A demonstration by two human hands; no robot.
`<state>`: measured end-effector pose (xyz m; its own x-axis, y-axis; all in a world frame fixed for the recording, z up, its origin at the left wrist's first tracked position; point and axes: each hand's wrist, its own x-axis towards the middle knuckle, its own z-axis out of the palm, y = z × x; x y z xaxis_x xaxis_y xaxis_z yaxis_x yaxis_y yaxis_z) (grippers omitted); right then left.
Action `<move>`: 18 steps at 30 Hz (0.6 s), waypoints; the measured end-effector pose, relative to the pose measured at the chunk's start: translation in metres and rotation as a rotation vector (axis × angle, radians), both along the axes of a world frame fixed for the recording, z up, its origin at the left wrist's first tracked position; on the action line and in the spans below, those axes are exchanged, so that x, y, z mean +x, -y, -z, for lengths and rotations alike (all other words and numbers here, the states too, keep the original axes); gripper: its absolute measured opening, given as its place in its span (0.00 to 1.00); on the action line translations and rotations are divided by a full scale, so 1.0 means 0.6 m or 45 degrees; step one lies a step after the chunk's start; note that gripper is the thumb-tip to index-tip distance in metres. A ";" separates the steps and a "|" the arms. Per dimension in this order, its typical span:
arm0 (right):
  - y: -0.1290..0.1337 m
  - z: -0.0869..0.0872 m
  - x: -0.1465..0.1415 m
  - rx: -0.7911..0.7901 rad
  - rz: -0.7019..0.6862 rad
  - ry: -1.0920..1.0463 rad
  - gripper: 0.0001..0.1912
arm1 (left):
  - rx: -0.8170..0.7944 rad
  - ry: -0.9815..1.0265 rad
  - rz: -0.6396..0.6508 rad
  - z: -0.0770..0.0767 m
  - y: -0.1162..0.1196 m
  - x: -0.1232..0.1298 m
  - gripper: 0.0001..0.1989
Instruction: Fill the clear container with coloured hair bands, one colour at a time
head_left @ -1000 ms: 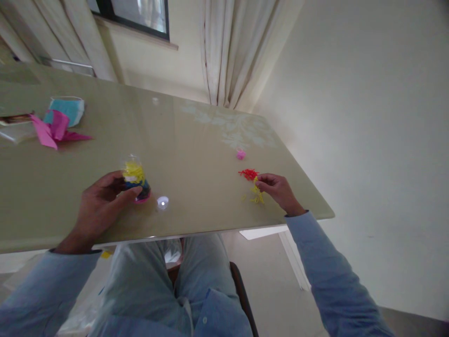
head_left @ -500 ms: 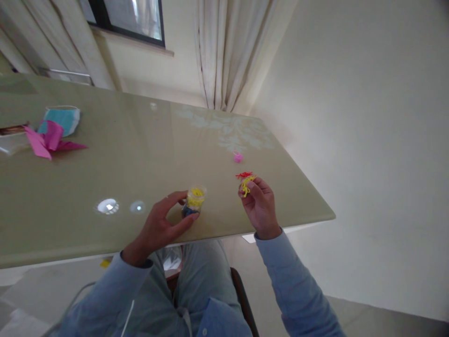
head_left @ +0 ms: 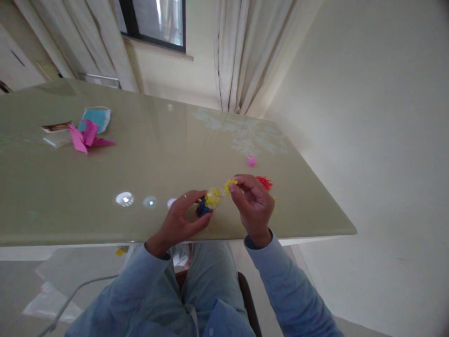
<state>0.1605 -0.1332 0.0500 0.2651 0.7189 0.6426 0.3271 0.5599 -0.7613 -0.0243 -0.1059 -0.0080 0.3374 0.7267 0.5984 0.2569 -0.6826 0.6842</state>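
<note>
Near the table's front edge, my left hand (head_left: 182, 216) grips a small clear jar (head_left: 207, 205) between thumb and fingers. Dark blue pieces fill the jar's bottom, with yellow ones above, and its mouth tilts to the right. Just right of that mouth, my right hand (head_left: 254, 203) pinches a small bunch of yellow bands (head_left: 229, 186). A red bunch of bands (head_left: 264, 183) lies on the table behind my right hand, partly covered by it. Farther back sits a small pink bunch (head_left: 251, 160).
On the table's left lie a pink folded paper (head_left: 87, 137), a blue face mask (head_left: 96, 119) and a clear packet (head_left: 58, 138). The table (head_left: 157, 154) ends at the right in a pointed corner. A wall stands beyond it.
My right hand has moved left with the yellow bands, up to the jar's mouth. The jar has tilted toward it. More of the red bunch shows, and the view has shifted left.
</note>
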 end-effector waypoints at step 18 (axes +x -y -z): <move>-0.012 -0.007 -0.002 0.158 0.089 0.486 0.05 | -0.048 0.043 -0.019 0.002 -0.001 0.002 0.19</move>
<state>0.1593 -0.1259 0.0541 0.0361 0.6185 0.7850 0.6140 0.6060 -0.5057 -0.0230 -0.1054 -0.0095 0.3060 0.7541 0.5812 0.2431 -0.6521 0.7181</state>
